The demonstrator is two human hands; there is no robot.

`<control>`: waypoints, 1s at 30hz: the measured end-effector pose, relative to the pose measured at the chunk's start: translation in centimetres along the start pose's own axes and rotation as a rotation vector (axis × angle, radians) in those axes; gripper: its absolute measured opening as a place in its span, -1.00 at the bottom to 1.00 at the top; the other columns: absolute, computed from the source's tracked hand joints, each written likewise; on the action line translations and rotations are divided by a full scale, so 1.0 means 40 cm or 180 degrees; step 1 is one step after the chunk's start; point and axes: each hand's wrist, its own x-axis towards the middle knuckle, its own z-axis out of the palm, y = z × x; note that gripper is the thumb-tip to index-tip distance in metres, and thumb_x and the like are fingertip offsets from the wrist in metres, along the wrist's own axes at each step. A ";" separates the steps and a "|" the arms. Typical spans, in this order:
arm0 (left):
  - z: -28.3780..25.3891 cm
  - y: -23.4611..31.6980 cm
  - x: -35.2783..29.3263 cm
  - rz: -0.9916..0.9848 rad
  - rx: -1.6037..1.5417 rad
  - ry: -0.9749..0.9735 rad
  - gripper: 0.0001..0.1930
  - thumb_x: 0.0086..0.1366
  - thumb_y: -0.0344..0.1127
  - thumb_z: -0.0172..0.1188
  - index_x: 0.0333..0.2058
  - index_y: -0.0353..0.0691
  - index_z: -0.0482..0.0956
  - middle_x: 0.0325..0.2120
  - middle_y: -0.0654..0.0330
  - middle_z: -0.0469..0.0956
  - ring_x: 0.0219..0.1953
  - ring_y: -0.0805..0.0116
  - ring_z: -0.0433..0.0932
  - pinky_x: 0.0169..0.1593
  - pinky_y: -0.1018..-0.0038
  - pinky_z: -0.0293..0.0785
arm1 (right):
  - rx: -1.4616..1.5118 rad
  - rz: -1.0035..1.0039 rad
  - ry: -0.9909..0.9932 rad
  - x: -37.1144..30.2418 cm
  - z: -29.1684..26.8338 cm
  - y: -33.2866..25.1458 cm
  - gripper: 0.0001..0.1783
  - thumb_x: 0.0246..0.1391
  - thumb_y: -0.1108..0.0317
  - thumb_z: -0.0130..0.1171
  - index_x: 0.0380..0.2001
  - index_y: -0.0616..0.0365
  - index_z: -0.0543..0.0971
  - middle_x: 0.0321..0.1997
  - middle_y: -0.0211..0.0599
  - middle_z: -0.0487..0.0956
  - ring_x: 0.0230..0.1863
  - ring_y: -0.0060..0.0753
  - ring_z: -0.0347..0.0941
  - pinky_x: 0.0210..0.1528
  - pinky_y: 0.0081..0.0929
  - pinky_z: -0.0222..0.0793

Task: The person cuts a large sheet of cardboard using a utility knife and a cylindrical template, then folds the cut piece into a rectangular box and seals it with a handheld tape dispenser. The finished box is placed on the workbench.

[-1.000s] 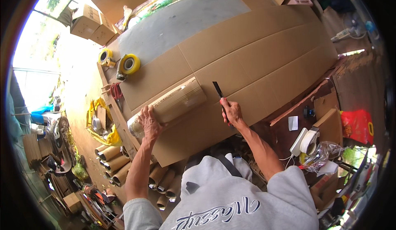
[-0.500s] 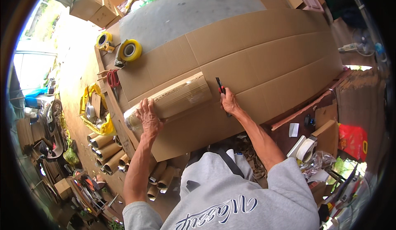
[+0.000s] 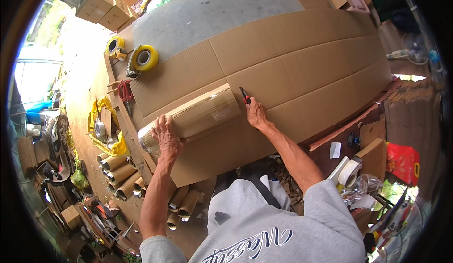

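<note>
A large sheet of brown corrugated cardboard with crease lines lies across the table. On its near left part rests a long cardboard roll, with clear tape around its left end. My left hand lies over the left part of the roll, fingers spread and bent along its curve. Just off the roll's right end, my right hand is wrapped round a red and black utility knife. The knife points away from me, up and to the left, above the sheet. Part of its handle is hidden in my fingers.
Two yellow tape rolls on dispensers stand at the table's left edge, near red-handled scissors. Several cardboard tubes lie below on the left, by a yellow bag. A white tape roll and a red bag are at right.
My right hand has moved slightly left with the knife, closer to the roll's right end, and the knife tilts more to the left. My left hand stays on the roll.
</note>
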 end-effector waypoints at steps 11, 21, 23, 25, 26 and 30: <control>-0.001 0.003 0.002 0.0041 0.0003 0.0069 0.25 -0.35 -0.08 0.74 0.32 -0.10 0.12 0.35 -0.02 0.08 0.44 -0.11 0.01 0.38 -0.24 -0.10 | 0.0052 -0.0117 0.0296 0.002 0.011 -0.001 -0.79 0.32 0.33 0.06 -0.18 0.26 0.35 -0.41 0.30 0.57 -0.32 0.48 0.52 -0.31 0.23 0.37; 0.003 -0.003 0.001 0.0040 -0.0007 0.0069 0.26 -0.36 -0.13 0.72 0.33 -0.11 0.11 0.35 -0.04 0.09 0.44 -0.12 0.02 0.37 -0.28 -0.10 | -0.0130 0.0199 -0.0047 0.000 -0.007 -0.034 -0.74 0.37 0.26 -0.02 -0.17 0.29 0.37 -0.34 0.31 0.61 -0.25 0.46 0.56 -0.23 0.24 0.40; 0.007 -0.005 -0.002 0.0049 0.0035 0.0106 0.28 -0.38 -0.12 0.73 0.34 -0.12 0.11 0.35 -0.02 0.10 0.44 -0.12 0.03 0.38 -0.24 -0.09 | -0.0085 0.0180 0.0031 -0.006 -0.001 -0.032 -0.73 0.38 0.24 -0.03 -0.18 0.29 0.38 -0.35 0.30 0.61 -0.26 0.45 0.56 -0.23 0.24 0.41; 0.009 -0.004 -0.001 0.0055 0.0106 0.0138 0.32 -0.43 -0.10 0.74 0.35 -0.13 0.10 0.36 0.00 0.11 0.44 -0.11 0.04 0.40 -0.16 -0.09 | -0.0010 0.0077 0.0143 -0.004 0.012 -0.017 -0.75 0.37 0.25 -0.02 -0.18 0.28 0.35 -0.39 0.29 0.58 -0.31 0.46 0.53 -0.30 0.24 0.36; 0.010 -0.005 0.002 0.0068 0.0115 0.0141 0.32 -0.44 -0.10 0.74 0.35 -0.13 0.10 0.35 0.00 0.11 0.44 -0.11 0.04 0.40 -0.16 -0.09 | 0.0041 -0.0020 0.0206 -0.001 0.019 -0.006 -0.76 0.37 0.28 0.00 -0.17 0.27 0.32 -0.43 0.29 0.55 -0.36 0.47 0.50 -0.36 0.24 0.31; 0.008 -0.005 0.003 0.0107 0.0124 0.0148 0.33 -0.45 -0.08 0.74 0.34 -0.14 0.11 0.35 0.00 0.12 0.43 -0.11 0.04 0.40 -0.15 -0.10 | -0.0066 -0.0247 0.0421 0.000 0.034 0.003 -0.77 0.36 0.31 0.03 -0.16 0.26 0.31 -0.44 0.29 0.55 -0.37 0.48 0.50 -0.38 0.23 0.33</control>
